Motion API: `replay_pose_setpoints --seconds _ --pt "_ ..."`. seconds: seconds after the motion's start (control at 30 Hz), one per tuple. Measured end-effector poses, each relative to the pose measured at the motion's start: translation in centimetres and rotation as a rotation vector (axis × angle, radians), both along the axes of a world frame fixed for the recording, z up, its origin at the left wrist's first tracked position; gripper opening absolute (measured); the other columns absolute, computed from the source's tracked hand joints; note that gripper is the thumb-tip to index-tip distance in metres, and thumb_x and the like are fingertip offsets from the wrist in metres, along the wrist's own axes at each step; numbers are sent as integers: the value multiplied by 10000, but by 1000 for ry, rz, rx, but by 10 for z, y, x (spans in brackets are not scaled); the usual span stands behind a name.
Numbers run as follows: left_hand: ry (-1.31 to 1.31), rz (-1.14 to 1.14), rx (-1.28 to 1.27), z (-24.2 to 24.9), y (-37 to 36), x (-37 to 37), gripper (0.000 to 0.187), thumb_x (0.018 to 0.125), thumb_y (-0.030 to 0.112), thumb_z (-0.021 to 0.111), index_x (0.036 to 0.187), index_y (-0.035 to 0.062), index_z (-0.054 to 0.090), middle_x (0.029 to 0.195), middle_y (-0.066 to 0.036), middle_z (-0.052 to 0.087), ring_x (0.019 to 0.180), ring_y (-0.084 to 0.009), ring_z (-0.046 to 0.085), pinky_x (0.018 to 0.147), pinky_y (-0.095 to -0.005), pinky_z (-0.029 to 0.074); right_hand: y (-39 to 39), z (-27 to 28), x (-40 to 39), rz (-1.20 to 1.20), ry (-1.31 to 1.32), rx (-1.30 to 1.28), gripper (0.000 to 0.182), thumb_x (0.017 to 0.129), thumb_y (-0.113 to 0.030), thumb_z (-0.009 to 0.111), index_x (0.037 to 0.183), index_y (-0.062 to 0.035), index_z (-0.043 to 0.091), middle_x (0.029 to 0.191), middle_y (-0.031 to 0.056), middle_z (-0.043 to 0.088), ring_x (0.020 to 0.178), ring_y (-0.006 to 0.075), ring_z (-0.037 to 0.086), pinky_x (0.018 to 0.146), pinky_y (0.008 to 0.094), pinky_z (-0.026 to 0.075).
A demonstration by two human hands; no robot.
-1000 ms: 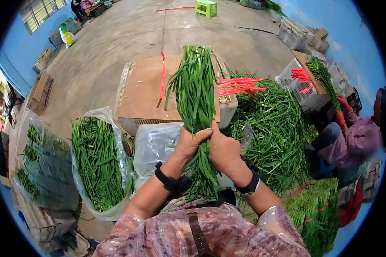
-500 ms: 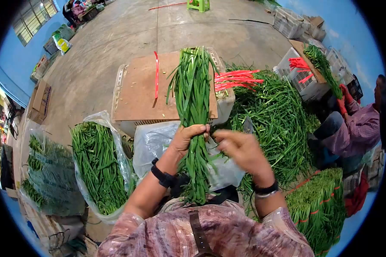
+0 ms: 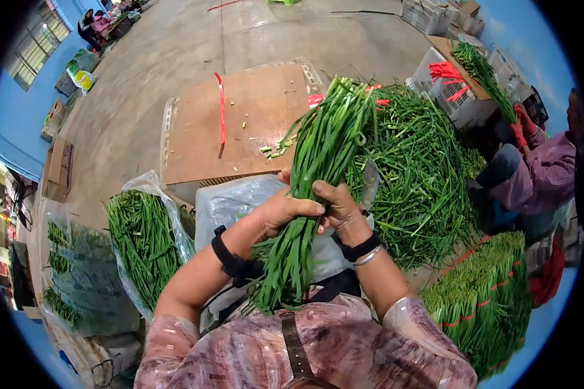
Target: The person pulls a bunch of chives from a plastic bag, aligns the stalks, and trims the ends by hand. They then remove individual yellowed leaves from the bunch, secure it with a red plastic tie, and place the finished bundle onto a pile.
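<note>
Both hands grip one bunch of green garlic chives (image 3: 331, 133) around its middle, above my lap. My left hand (image 3: 285, 211) is wrapped round it from the left, and my right hand (image 3: 337, 206) closes on it from the right, thumbs nearly meeting. The pale cut ends tilt up and to the right; the loose leaf tips hang toward my shirt. Just beyond lies a brown board (image 3: 201, 133) on a white crate, with a red tie strip (image 3: 221, 110) and cut stem bits (image 3: 276, 150) on it. More red strips (image 3: 316, 100) show partly behind the bunch.
A large heap of loose chives (image 3: 422, 175) lies at right, with tied bunches (image 3: 480, 292) stacked nearer. Plastic bags of chives (image 3: 146, 240) stand at left. At far right a person in red gloves (image 3: 520, 126) holds another bunch beside a crate (image 3: 441, 84).
The bunch has lifted off the board and tilted to the right, baring the stem bits. My right hand, apart from it before, now grips it beside my left. The view has shifted slightly.
</note>
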State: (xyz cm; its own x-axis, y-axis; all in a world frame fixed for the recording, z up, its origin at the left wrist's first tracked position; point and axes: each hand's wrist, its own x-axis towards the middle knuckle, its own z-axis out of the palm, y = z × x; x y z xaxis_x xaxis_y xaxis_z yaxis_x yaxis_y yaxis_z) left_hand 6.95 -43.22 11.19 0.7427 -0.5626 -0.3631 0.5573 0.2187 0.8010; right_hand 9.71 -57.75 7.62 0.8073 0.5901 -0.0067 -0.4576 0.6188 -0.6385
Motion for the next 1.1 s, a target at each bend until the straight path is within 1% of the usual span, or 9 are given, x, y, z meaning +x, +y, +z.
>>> replay_pose_setpoints --seconds 0.13,0.23,0.37,0.47,0.7,0.8,0.87,0.93,1.1 --pt "-53 23 212 -3 -8 -8 543 747 308 742 1140 -4 536 945 -114 629 794 -175 605 709 -305 511 1 -13 -2 -200 -47 -48 487 752 -240 725 1115 39 558 1050 174 633 974 296 629 819 414 539" --pt "-276 -14 475 6 -11 -13 702 707 372 780 1231 -8 509 1030 -86 614 938 -152 541 854 -300 447 -2 -14 -1 -352 -20 -55 319 779 -93 636 1062 41 573 929 135 654 841 255 653 756 377 554" --pt "-523 66 559 4 -15 -11 662 664 277 806 1195 -9 534 1034 -70 614 932 -152 552 845 -308 456 11 -37 1 -563 -24 -87 265 785 -64 607 1031 33 588 875 108 658 789 218 647 715 335 546" --pt "-297 23 531 -13 -8 -11 580 657 210 797 1141 -6 561 1007 -74 627 919 -138 564 817 -298 468 19 -47 -6 -610 25 -135 228 753 35 647 968 -21 597 878 2 605 753 129 578 706 275 490" --pt "13 -21 325 25 5 -17 238 675 45 687 879 -20 582 701 -90 606 608 -172 591 557 -295 482 -21 -16 -20 -287 46 267 661 728 -343 783 1241 -40 496 1180 72 564 1099 243 558 926 396 481" --pt "60 -160 425 10 30 -15 216 657 42 656 858 -5 590 698 -84 600 588 -154 563 540 -289 450 -53 -97 23 -41 143 634 686 862 -483 579 1372 -84 353 1331 74 482 1190 265 491 992 466 408" --pt "4 -209 626 5 33 -21 252 651 59 656 887 -4 594 705 -79 599 597 -145 559 550 -289 445 -61 -127 42 -432 466 319 655 879 -368 618 1405 -108 327 1307 83 504 1149 237 523 978 459 418" --pt "-16 -170 610 20 32 -36 348 665 48 647 997 -24 569 737 -107 633 597 -160 589 536 -282 469 -60 -89 22 -663 146 133 570 869 -278 641 1362 -110 409 1155 74 588 1106 233 534 889 371 485" --pt "170 -135 418 20 54 -41 338 689 6 635 1012 -32 542 669 -101 558 516 -151 513 492 -280 421 -88 -78 14 -578 95 -305 511 873 -75 591 1358 -118 434 1181 59 582 937 147 601 643 265 524"
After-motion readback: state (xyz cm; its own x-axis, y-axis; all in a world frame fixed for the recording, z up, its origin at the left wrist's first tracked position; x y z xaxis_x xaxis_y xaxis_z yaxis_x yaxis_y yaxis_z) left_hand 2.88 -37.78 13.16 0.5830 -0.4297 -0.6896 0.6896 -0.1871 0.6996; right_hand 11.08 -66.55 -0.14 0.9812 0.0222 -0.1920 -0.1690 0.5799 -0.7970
